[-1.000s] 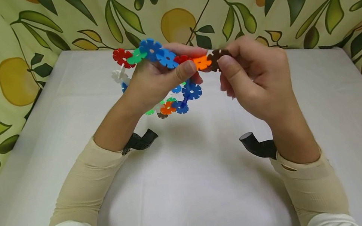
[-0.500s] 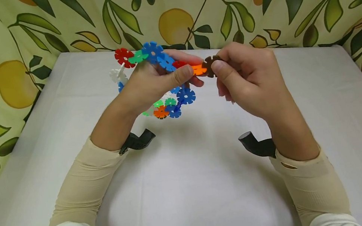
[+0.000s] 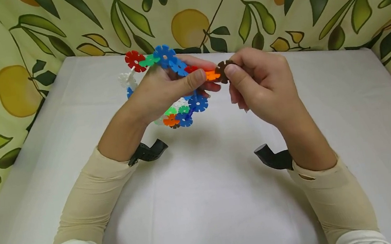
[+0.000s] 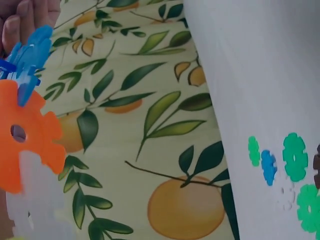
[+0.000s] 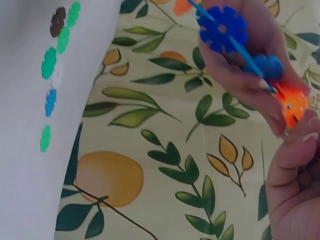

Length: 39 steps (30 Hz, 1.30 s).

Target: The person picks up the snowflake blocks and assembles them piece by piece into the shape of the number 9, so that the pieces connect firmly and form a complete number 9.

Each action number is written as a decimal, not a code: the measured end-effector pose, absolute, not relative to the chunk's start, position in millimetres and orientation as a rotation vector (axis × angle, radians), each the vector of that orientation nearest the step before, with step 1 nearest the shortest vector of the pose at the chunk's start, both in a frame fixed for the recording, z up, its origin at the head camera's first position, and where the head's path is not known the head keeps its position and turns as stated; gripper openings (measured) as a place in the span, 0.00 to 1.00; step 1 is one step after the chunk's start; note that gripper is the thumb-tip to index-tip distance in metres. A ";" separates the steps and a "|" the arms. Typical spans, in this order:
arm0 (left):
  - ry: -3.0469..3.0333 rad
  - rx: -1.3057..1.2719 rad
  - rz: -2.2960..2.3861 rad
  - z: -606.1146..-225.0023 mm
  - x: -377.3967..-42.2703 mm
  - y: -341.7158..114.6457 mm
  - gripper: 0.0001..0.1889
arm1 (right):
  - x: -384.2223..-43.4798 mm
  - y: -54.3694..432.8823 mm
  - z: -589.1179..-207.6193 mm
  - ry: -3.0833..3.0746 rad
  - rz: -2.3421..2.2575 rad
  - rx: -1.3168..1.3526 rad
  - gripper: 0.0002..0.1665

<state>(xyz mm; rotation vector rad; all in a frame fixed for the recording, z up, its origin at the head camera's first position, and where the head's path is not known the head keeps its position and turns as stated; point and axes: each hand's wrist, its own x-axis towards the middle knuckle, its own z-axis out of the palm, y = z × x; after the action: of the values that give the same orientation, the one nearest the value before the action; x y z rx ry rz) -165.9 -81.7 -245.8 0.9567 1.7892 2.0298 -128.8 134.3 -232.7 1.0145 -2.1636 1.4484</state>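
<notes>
My left hand (image 3: 163, 87) pinches a string of slotted plastic flower discs near its end, thumb over a red disc (image 3: 192, 69) and beside an orange disc (image 3: 211, 75). Between thumb and fingers of my right hand (image 3: 265, 83) is a brown disc (image 3: 224, 71). Its edge meets the orange one; how deep the slots sit cannot be told. Blue discs (image 3: 164, 56), a green disc (image 3: 150, 60) and another red disc (image 3: 134, 61) lead over the left hand. More of the string, including a lower blue disc (image 3: 198, 103), hangs below, partly hidden by that hand.
Loose discs lie on the white-covered table, among them a green disc (image 4: 295, 156) and a blue disc (image 4: 268, 167). A patterned curtain (image 3: 191, 27) hangs behind the table's far edge. Each wrist carries a black camera mount (image 3: 273, 157).
My right hand has shifted left and slightly down with the brown disc, toward the left hand. The hanging part of the string has swung a little left. Both grips stay the same.
</notes>
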 end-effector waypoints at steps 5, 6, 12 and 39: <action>1.647 0.962 2.110 -245.8 -167.3 -79.1 0.34 | -125.2 126.4 -234.7 -2.075 1.530 0.961 0.11; 1.643 0.957 2.112 -244.7 -166.8 -79.6 0.34 | -124.9 124.9 -234.9 -2.057 1.547 0.957 0.11; 1.763 0.931 2.055 -233.7 -156.9 -87.2 0.39 | -129.2 119.4 -235.4 -1.878 1.826 1.018 0.10; 1.802 0.529 2.243 -240.6 -152.3 -68.2 0.08 | -140.9 125.9 -237.3 -1.974 0.704 1.004 0.02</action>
<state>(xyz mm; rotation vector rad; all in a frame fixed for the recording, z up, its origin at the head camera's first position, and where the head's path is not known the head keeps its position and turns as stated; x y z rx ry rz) -152.3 -68.2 -240.6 0.5295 1.8016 2.2433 -140.9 125.9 -237.3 1.0041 -1.9744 0.7039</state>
